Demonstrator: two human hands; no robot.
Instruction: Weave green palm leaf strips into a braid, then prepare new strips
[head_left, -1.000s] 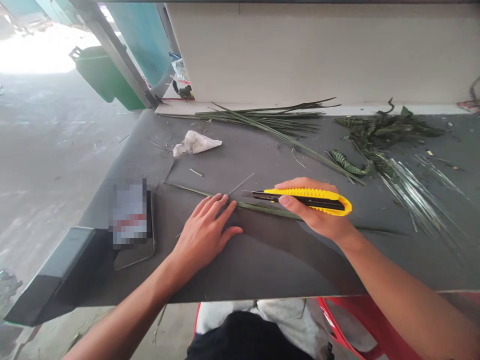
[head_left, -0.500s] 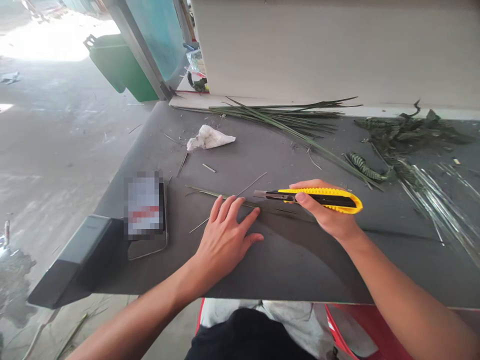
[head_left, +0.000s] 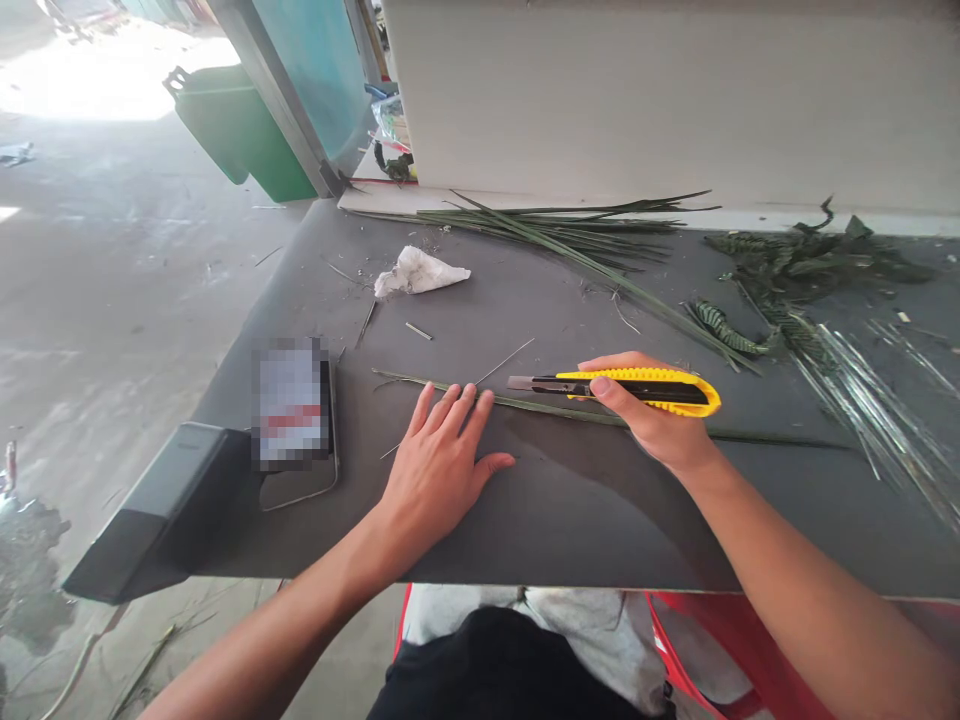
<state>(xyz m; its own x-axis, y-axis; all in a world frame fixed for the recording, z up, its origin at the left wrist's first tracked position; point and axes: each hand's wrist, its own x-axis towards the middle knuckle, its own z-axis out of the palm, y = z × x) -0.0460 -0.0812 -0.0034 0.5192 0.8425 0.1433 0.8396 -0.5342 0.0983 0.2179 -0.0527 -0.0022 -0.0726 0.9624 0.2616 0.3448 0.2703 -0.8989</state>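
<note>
My left hand lies flat on the dark table, palm down, its fingertips over a long narrow green leaf. The leaf runs left to right across the table and passes under my right hand. My right hand is wrapped round a yellow utility knife, thumb on its black slider side. The knife's blade is out, points left and is just above the leaf, near my left fingers. Whether it touches the leaf I cannot tell. A thin wire-like stem crosses the leaf by my left fingertips.
At the back lies a bundle of long leaves. Woven leaf pieces and shiny thin wires are on the right. A crumpled white tissue, a phone and a dark block are on the left. A white panel stands behind.
My left hand has slid slightly left along the leaf, and its fingers are closer together. More of the leaf shows between the hands. The knife is held much as before.
</note>
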